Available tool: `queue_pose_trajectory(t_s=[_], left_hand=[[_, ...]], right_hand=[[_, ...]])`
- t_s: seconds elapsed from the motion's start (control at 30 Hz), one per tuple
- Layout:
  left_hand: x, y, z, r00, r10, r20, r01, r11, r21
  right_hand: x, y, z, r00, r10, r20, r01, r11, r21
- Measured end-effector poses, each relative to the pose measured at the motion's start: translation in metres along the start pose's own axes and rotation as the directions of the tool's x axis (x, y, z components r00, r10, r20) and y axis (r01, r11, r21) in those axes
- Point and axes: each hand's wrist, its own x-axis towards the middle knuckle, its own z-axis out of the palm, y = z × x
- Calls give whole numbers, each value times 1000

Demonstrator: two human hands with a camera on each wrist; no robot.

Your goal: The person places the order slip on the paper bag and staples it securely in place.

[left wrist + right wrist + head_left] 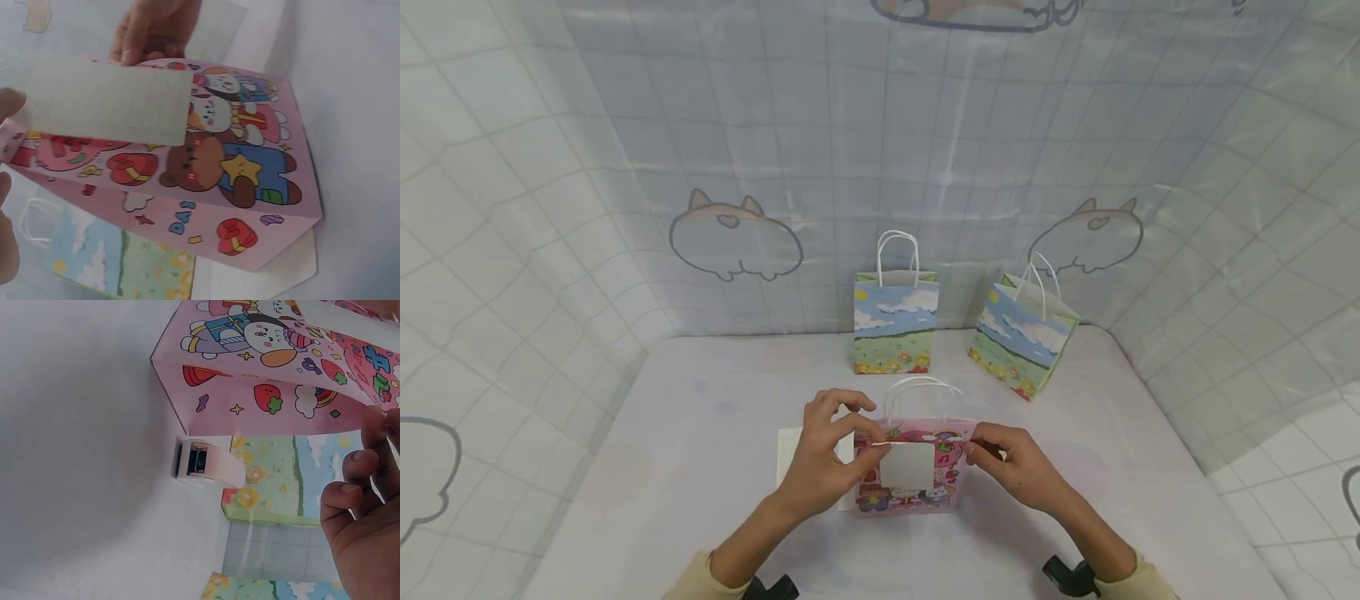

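A pink paper gift bag [945, 475] with cartoon animals stands upright between the hands, its white handles raised. A cream lined paper card [907, 467] lies against its front, below the rim. My left hand [823, 454] pinches the card's upper left corner at the bag's rim between thumb and index finger; in the left wrist view only its fingertips show at the left edge. My right hand [1018, 467] pinches the bag's upper right edge. The right wrist view shows that hand [369, 506] at the rim, its other fingers loosely curled.
Behind stand two landscape-print gift bags, one upright [895, 325] and one turned at an angle [1022, 333]. More cream paper [787, 450] lies left of the pink bag. A small pale pink device with a dark slot [209, 464] sits behind the pink bag.
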Motion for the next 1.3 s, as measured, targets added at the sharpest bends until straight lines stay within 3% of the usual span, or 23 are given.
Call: queue_pose_trajectory(t_s=[0.27, 0.5, 0.63, 0.93, 1.3], left_hand=[[-4, -5, 11, 993, 65, -100, -61, 997, 37], [-3, -10, 16, 979, 99, -179, -101, 995, -7], [-4, -9, 16, 984, 59, -165, -62, 998, -13], [-5, -6, 16, 990, -99, -104, 96, 995, -32], [-4, -11, 17, 987, -135, -82, 130, 989, -64]], right_hand=[[0, -6, 1, 1000, 13, 10, -13, 1000, 12], [-1, -2, 1, 1000, 1, 13, -1, 1000, -8], [-1, -2, 0, 1000, 6, 18, -6, 1000, -2], [-2, -3, 1, 999, 35, 17, -35, 999, 7], [-1, -3, 2, 1000, 31, -6, -31, 999, -15]])
